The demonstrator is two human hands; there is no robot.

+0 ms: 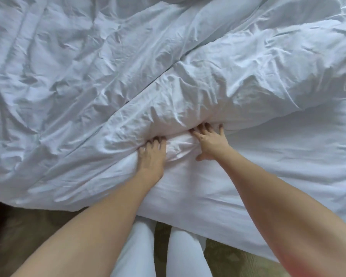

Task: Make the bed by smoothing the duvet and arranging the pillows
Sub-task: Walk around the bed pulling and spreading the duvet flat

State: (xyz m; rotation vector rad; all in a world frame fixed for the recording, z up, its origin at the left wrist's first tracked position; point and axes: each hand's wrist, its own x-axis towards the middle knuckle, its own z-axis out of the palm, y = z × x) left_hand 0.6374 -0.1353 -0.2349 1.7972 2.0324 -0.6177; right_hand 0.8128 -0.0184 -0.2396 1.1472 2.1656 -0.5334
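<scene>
To the left of our left hand (151, 156) the white duvet (72, 80) spreads out in deep creases, its near edge hanging over the side of the bed above a strip of brownish carpet (28, 232). Our left hand lies palm down on the duvet's folded edge, and its fingers (158, 139) curl into the cloth, grasping a bunch of it; the tips are sunk in the fold, so we cannot see how far they close.

Between the two hands a small hump of gathered fabric stands up, touching both. Just beyond the fingers a thick diagonal ridge of duvet runs from lower left to upper right, with a dark seam of shadow along its far side.

Our right hand (209, 141) sits just to the right of that hump, slightly farther from us than the left. Its fingers (205, 127) are spread and bent at the tips, digging into the underside of the ridge and gripping the cloth there, while the thumb stretches back toward us, flat on the sheet (278, 176).

To the right of those fingers the sheet lies smooth and flat, uncovered, with the puffy duvet piled above it. Below the hands, our legs in white trousers (136, 252) stand against the bed's edge.
</scene>
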